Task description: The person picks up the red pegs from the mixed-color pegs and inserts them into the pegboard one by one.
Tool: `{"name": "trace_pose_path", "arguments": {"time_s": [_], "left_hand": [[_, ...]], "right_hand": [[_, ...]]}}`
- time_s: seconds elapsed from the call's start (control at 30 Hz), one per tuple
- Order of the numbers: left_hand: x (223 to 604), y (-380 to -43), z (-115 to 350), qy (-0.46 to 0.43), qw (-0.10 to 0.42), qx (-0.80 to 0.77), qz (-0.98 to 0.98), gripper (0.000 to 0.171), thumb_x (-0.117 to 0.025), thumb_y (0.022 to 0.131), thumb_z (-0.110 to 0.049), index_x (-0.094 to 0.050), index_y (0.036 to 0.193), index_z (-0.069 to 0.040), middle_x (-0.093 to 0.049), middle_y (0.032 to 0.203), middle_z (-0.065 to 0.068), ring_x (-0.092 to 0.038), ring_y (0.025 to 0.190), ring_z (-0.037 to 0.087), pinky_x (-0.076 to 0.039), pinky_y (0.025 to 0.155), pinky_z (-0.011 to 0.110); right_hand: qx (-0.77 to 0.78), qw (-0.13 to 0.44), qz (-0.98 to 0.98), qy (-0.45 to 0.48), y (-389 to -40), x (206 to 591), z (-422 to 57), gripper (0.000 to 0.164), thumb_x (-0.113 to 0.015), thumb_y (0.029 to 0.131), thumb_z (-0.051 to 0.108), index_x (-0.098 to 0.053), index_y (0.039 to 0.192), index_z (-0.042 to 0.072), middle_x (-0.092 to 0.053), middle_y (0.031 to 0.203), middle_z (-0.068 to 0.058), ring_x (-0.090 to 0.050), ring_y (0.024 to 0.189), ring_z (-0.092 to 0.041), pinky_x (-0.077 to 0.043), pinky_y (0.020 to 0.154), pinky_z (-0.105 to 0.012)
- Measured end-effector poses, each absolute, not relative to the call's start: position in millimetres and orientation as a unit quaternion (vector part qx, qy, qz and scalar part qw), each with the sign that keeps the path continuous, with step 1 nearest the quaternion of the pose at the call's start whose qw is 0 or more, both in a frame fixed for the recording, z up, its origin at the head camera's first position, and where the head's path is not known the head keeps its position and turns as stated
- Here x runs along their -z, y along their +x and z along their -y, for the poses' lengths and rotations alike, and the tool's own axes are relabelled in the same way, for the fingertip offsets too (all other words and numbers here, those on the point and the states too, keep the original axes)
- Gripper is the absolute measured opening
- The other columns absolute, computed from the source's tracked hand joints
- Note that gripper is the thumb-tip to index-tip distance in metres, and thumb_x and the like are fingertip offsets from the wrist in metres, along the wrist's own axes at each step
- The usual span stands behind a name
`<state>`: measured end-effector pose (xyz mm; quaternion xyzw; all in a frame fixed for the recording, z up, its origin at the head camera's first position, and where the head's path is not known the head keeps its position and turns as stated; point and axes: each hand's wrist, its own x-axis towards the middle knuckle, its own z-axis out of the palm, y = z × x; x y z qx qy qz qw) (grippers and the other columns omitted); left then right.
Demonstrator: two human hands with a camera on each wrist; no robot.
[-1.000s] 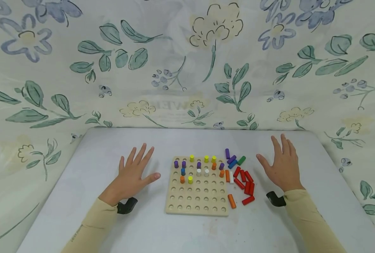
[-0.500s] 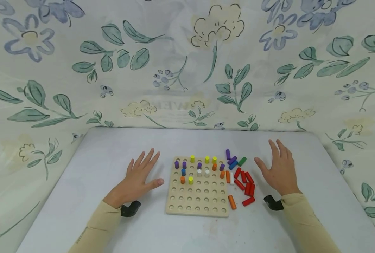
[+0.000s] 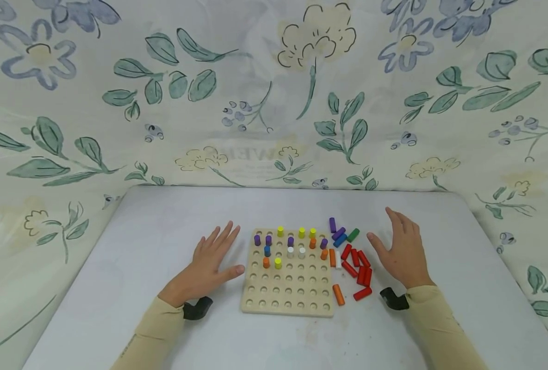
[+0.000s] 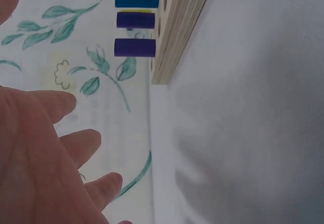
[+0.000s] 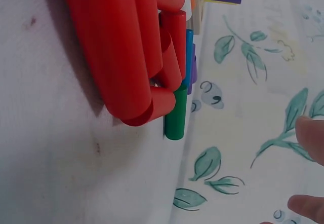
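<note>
Hovers with left hand [image 3: 204, 270] just left of the square pale wooden pegboard [image 3: 295, 284], right hand [image 3: 402, 256] to its right near red cylindrical pegs [image 3: 361, 275] — with each grip spread apart.

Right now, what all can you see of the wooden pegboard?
The wooden pegboard is a pale, square-looking slab lying flat on the white table, its top covered in round holes. Its edge looks layered, like plywood. Yellow, purple, orange, white and blue pegs stand in some farther holes; the three nearest rows hold none. The left hand beside it appears not to touch. A loose orange peg lies by its right edge, contact unclear.
</note>
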<state>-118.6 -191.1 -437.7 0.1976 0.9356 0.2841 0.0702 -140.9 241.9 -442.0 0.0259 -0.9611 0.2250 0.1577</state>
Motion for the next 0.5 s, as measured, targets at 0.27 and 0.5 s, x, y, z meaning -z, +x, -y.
{"name": "trace_pose_path", "arguments": {"time_s": [0.27,0.5], "left_hand": [[441.2,-118.1,187.0,0.213,0.084,-0.307,-0.924,0.086,-0.059,0.097,-0.048,-0.016,0.162,-0.011,-0.007,0.169,0.013,0.0,0.152,0.044,0.005,0.116,0.067],[443.7,-118.9,187.3,0.216,0.089,-0.303,-0.924,0.087,-0.059,0.097,-0.049,-0.015,0.163,-0.012,-0.006,0.169,0.013,-0.001,0.152,0.043,0.003,0.117,0.067]], "right_hand": [[-0.236,0.157,0.959,0.03,-138.1,447.1,-240.8,0.071,-0.07,0.093,0.032,-0.04,0.149,0.0,-0.042,0.145,-0.03,-0.038,0.132,-0.049,-0.041,0.102,-0.068],[-0.246,0.149,0.957,0.039,-138.1,448.8,-239.5,0.066,-0.067,0.095,0.031,-0.041,0.147,0.0,-0.043,0.144,-0.029,-0.039,0.132,-0.049,-0.041,0.102,-0.068]]}}
